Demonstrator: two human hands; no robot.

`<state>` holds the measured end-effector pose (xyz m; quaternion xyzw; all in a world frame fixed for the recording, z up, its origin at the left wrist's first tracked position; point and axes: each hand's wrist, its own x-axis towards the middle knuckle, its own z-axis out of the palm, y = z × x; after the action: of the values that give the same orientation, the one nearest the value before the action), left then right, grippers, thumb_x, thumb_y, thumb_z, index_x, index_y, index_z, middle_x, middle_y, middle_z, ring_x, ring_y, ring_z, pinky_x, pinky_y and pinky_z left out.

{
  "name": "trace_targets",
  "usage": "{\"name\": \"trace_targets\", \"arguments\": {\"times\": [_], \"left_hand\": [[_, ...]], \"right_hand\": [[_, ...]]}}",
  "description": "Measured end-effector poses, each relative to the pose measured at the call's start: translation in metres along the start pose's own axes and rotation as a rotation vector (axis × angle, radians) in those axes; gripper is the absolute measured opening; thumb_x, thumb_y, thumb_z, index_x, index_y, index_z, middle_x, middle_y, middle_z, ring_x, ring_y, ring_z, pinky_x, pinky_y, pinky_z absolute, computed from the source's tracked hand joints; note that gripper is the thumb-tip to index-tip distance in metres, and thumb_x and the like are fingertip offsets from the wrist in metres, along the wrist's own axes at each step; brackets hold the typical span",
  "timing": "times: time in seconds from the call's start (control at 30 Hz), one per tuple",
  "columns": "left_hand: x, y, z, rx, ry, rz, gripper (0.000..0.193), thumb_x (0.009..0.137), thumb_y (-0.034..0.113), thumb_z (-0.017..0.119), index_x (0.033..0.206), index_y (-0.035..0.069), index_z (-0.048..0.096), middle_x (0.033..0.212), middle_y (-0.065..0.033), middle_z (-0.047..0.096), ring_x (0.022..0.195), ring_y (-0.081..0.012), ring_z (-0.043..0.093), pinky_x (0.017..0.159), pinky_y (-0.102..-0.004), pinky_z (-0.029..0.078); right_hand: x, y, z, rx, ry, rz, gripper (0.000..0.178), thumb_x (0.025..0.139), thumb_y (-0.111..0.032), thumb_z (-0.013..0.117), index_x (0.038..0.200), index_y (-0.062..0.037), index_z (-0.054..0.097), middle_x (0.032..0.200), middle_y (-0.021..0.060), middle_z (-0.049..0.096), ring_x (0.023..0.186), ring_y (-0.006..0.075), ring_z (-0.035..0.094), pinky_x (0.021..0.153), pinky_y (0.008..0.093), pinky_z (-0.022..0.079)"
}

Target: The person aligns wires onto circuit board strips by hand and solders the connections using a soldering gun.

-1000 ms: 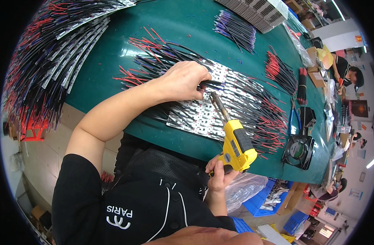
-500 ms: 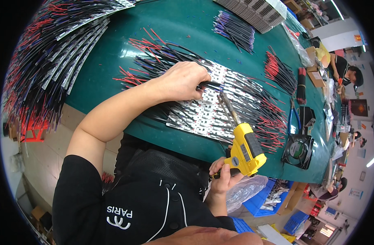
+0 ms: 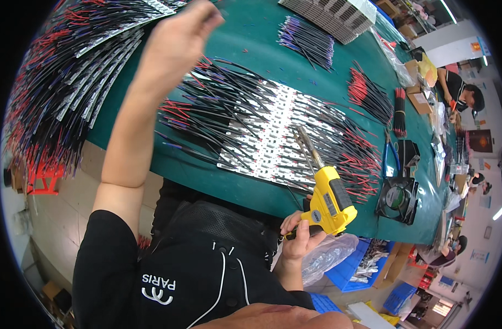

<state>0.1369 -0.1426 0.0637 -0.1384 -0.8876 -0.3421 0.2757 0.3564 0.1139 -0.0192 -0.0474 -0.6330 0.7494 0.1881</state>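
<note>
My right hand (image 3: 299,237) grips a yellow and black soldering gun (image 3: 332,203). Its metal tip angles up over the right half of a panel of white circuit boards (image 3: 267,148) lying on the green table. Rows of black wires with red and blue ends (image 3: 199,118) stick out from the left and right sides of the panel. Raised at the upper left, my left hand (image 3: 182,38) is smeared by motion beside a pile of wired board strips (image 3: 81,77). Whether its fingers hold anything is not visible.
Bundles of black wires (image 3: 306,41) and red-tipped wires (image 3: 371,93) lie at the far side, near a stack of grey-white panels (image 3: 336,16). Blue-handled pliers (image 3: 392,156) and a black fan (image 3: 398,201) sit at right. A blue bin (image 3: 344,277) stands below the table edge.
My left hand has left the wires on the panel and swung up and to the left. My right hand and the soldering gun have stayed almost still.
</note>
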Motion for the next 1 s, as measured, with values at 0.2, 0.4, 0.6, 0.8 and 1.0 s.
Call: {"name": "trace_targets", "arguments": {"times": [0.2, 0.4, 0.6, 0.8, 1.0], "left_hand": [[-0.042, 0.078, -0.034, -0.237, 0.022, 0.103, 0.011, 0.088, -0.001, 0.045, 0.095, 0.0, 0.053, 0.079, -0.0065, 0.053, 0.071, -0.0119, 0.047, 0.064, -0.023, 0.039], [-0.054, 0.059, 0.032, -0.292, -0.415, 0.164, 0.021, 0.063, -0.003, 0.062, 0.084, -0.002, 0.062, 0.078, -0.0117, 0.059, 0.073, -0.0314, 0.057, 0.063, -0.0351, 0.046], [-0.066, 0.039, 0.072, -0.17, -0.539, 0.02, 0.02, 0.066, 0.01, 0.069, 0.085, 0.003, 0.065, 0.085, -0.0094, 0.062, 0.085, -0.0298, 0.059, 0.074, -0.0395, 0.047], [-0.07, 0.04, 0.069, -0.125, -0.54, 0.005, 0.021, 0.066, 0.013, 0.07, 0.084, 0.003, 0.065, 0.083, -0.0083, 0.062, 0.083, -0.0291, 0.059, 0.072, -0.0398, 0.047], [-0.072, 0.036, 0.072, -0.159, -0.458, 0.003, 0.017, 0.067, 0.011, 0.069, 0.079, 0.0, 0.064, 0.076, -0.0114, 0.059, 0.073, -0.0315, 0.058, 0.065, -0.038, 0.045]], "right_hand": [[0.001, 0.002, -0.012, 0.004, 0.046, 0.037, 0.046, 0.088, -0.013, 0.046, 0.124, 0.0089, 0.028, 0.066, 0.0112, 0.047, 0.043, 0.0119, 0.042, 0.037, 0.0225, 0.037], [0.001, -0.003, -0.005, 0.033, 0.035, 0.053, 0.048, 0.088, -0.016, 0.047, 0.122, 0.0117, 0.029, 0.056, 0.0064, 0.043, 0.04, 0.012, 0.04, 0.038, 0.0224, 0.036], [-0.005, 0.0, -0.01, 0.021, 0.067, 0.073, 0.049, 0.087, -0.016, 0.048, 0.122, 0.0123, 0.03, 0.054, 0.0055, 0.043, 0.04, 0.0121, 0.041, 0.038, 0.0223, 0.036], [-0.01, 0.001, -0.007, 0.055, -0.007, 0.081, 0.05, 0.086, -0.013, 0.049, 0.125, 0.0092, 0.027, 0.073, 0.016, 0.051, 0.042, 0.012, 0.043, 0.037, 0.0225, 0.038], [-0.013, 0.005, -0.008, 0.066, -0.052, 0.061, 0.051, 0.086, -0.01, 0.048, 0.127, 0.0059, 0.022, 0.098, 0.026, 0.05, 0.045, 0.0122, 0.044, 0.036, 0.0226, 0.04]]}}
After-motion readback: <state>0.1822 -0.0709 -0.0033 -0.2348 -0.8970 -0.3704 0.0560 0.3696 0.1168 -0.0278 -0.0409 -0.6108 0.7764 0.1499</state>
